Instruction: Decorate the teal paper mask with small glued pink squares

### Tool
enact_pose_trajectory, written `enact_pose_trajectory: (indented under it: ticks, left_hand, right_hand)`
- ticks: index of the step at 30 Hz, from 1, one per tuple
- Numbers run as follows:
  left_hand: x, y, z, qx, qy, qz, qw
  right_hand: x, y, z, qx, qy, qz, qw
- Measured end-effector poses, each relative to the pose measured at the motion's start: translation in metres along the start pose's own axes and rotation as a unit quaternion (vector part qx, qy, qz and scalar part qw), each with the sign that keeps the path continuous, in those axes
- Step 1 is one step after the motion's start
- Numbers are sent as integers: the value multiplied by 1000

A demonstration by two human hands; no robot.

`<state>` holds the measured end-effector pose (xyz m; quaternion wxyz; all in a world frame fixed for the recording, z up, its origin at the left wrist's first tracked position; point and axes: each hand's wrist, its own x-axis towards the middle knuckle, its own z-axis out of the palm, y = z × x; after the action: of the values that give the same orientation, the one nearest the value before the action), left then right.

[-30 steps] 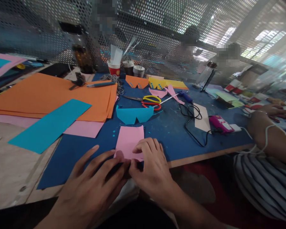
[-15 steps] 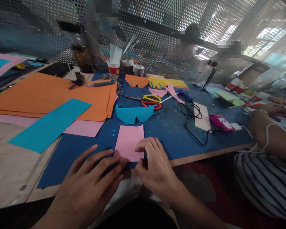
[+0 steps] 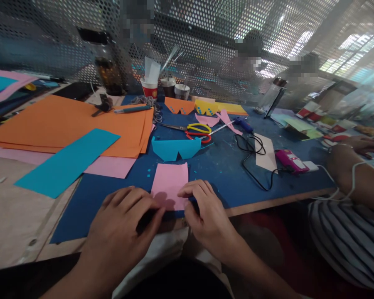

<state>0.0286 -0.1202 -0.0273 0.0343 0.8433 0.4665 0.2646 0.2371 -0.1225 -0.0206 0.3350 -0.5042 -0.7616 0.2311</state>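
A small pink paper rectangle point(image 3: 170, 182) lies on the dark blue mat point(image 3: 218, 166) near the table's front edge. My left hand point(image 3: 124, 228) curls its fingers at the paper's lower left corner, fingertips bent down onto it. At the lower right edge, my right hand point(image 3: 205, 211) pinches the paper between thumb and fingers. Just beyond lies a cut blue paper shape point(image 3: 174, 148), and past it scissors with yellow and red handles point(image 3: 196, 132).
Orange sheets point(image 3: 68, 124), a blue strip point(image 3: 65, 162) and pink paper point(image 3: 110, 166) cover the left. Cups point(image 3: 149, 87) stand by a perforated metal screen. A black cable point(image 3: 252, 153) and a pink device point(image 3: 291, 161) lie right, near another person's arm point(image 3: 355, 178) in a striped sleeve.
My left hand's fingers, stretched flat before, have curled in at the paper's lower left. My right hand has slid slightly right along the bottom edge. The paper stays in place.
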Motion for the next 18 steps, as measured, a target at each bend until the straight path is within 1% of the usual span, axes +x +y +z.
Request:
enact_pose_trajectory:
  ticks: [2, 5, 11, 15, 18]
  left_hand:
    - [5, 4, 3, 26, 0, -34, 999]
    - [9, 7, 7, 49, -3, -59, 997]
    - [9, 7, 7, 39, -8, -62, 997]
    - [11, 9, 7, 41, -24, -73, 996]
    - [12, 7, 7, 28, -31, -83, 996]
  right_hand:
    - [0, -1, 5, -30, 12, 10, 999]
    - [0, -2, 11, -63, 20, 18, 998]
    - [1, -3, 11, -64, 15, 19, 998]
    - [1, -3, 14, -73, 21, 26, 997]
    - [0, -3, 16, -76, 23, 26, 996]
